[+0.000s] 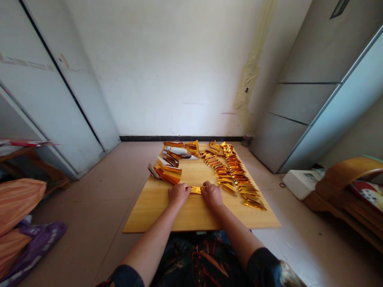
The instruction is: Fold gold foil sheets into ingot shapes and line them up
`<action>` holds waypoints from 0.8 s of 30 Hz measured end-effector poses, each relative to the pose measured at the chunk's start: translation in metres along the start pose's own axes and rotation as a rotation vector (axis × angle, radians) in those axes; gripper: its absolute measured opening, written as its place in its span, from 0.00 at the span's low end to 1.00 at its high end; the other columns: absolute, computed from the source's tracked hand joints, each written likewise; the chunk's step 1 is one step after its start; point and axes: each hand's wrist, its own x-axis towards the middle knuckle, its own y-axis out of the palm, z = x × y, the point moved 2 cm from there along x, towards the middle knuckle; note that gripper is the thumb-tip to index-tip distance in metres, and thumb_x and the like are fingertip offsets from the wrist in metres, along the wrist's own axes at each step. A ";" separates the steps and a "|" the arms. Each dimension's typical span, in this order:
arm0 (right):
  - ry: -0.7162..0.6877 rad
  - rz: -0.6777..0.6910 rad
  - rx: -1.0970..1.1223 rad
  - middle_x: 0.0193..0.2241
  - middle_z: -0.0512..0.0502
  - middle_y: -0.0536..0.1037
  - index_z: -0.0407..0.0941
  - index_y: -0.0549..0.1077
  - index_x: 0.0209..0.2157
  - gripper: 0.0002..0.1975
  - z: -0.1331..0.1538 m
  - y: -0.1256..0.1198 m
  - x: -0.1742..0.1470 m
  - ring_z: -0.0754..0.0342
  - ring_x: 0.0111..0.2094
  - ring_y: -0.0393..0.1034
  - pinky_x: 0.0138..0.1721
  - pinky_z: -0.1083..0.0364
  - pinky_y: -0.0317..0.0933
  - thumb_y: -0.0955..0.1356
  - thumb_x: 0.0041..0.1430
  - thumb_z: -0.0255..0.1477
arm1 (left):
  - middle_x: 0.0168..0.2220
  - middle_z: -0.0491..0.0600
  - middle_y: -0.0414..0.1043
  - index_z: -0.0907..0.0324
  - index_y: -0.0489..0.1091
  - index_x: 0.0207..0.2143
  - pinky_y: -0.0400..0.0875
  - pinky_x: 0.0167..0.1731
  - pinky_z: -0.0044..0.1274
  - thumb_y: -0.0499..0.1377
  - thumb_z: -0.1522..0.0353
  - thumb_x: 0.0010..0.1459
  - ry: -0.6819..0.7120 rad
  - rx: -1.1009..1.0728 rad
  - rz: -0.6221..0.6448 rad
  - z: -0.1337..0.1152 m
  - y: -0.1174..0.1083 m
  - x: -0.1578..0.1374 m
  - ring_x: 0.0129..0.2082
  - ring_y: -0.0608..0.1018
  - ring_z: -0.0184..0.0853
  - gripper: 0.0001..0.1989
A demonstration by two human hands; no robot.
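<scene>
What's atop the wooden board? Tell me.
Rows of folded gold pieces, a loose sheet pile, a gold strip held by left hand and right hand. Board under the pile is hidden.

I take this for a home, a lived-in family room, though exactly which room I cannot tell. At two o'clock in my view stands a tall grey refrigerator (299,99), its front split by two dark seams. At ten o'clock I have pale cabinet doors (56,91), marked with old tape. Towards four o'clock sits curved wooden furniture (335,199) bearing something red and patterned (370,189), and at eight o'clock an orange bag (20,203) and a purple bag (42,239) slump together. Before me, at twelve, a scuffed white wall (167,75) with tan tape (249,75) meets dark skirting (179,138) and household floor tiles (98,199).
</scene>
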 end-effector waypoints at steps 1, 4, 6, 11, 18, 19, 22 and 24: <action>-0.001 0.003 -0.009 0.35 0.45 0.78 0.46 0.71 0.43 0.11 0.000 0.001 0.001 0.53 0.38 0.71 0.40 0.57 0.52 0.62 0.62 0.33 | 0.36 0.50 0.77 0.55 0.73 0.33 0.61 0.34 0.25 0.50 0.58 0.59 0.003 0.006 -0.014 0.000 0.000 -0.001 0.38 0.76 0.36 0.16; -0.011 -0.004 -0.025 0.35 0.44 0.78 0.45 0.72 0.42 0.11 0.000 0.002 0.003 0.52 0.38 0.71 0.39 0.56 0.52 0.62 0.62 0.33 | 0.35 0.50 0.77 0.56 0.73 0.32 0.60 0.34 0.26 0.50 0.58 0.60 0.017 0.014 -0.058 -0.001 0.002 -0.004 0.38 0.76 0.36 0.16; -0.019 -0.011 -0.034 0.34 0.43 0.78 0.45 0.72 0.40 0.11 0.001 0.002 0.003 0.52 0.38 0.71 0.39 0.56 0.52 0.62 0.61 0.33 | 0.35 0.51 0.77 0.57 0.73 0.32 0.61 0.34 0.26 0.50 0.59 0.60 0.011 0.018 -0.087 -0.002 0.003 -0.006 0.38 0.76 0.37 0.16; -0.021 0.003 -0.059 0.34 0.42 0.78 0.44 0.72 0.40 0.10 0.002 0.001 0.003 0.52 0.38 0.71 0.39 0.55 0.52 0.62 0.61 0.31 | 0.35 0.50 0.77 0.57 0.72 0.32 0.61 0.36 0.27 0.52 0.60 0.59 -0.033 0.013 -0.134 -0.004 0.005 -0.009 0.39 0.75 0.37 0.13; -0.033 -0.011 -0.070 0.34 0.43 0.78 0.44 0.71 0.41 0.10 0.001 0.004 0.004 0.52 0.38 0.71 0.39 0.55 0.51 0.61 0.61 0.29 | 0.36 0.48 0.76 0.56 0.69 0.35 0.60 0.38 0.28 0.52 0.63 0.58 -0.033 -0.046 -0.155 -0.003 0.006 -0.008 0.39 0.75 0.37 0.09; -0.035 -0.018 -0.067 0.34 0.43 0.78 0.44 0.71 0.41 0.10 0.000 0.005 0.004 0.52 0.38 0.71 0.39 0.55 0.51 0.61 0.61 0.29 | 0.36 0.48 0.76 0.56 0.69 0.35 0.60 0.38 0.28 0.52 0.64 0.59 -0.030 -0.045 -0.157 -0.003 0.007 -0.009 0.39 0.75 0.38 0.09; -0.037 -0.034 -0.059 0.34 0.44 0.77 0.45 0.71 0.42 0.10 0.000 0.005 0.003 0.52 0.37 0.70 0.38 0.55 0.51 0.61 0.61 0.30 | 0.35 0.49 0.75 0.56 0.67 0.38 0.60 0.39 0.29 0.52 0.66 0.59 -0.021 -0.023 -0.172 -0.004 0.007 -0.011 0.39 0.75 0.38 0.08; -0.042 -0.046 -0.058 0.35 0.45 0.77 0.45 0.70 0.43 0.11 0.000 0.006 0.002 0.53 0.38 0.70 0.38 0.55 0.51 0.61 0.62 0.30 | 0.37 0.49 0.74 0.56 0.66 0.40 0.60 0.39 0.29 0.53 0.66 0.59 -0.011 0.000 -0.193 -0.005 0.006 -0.013 0.41 0.73 0.39 0.08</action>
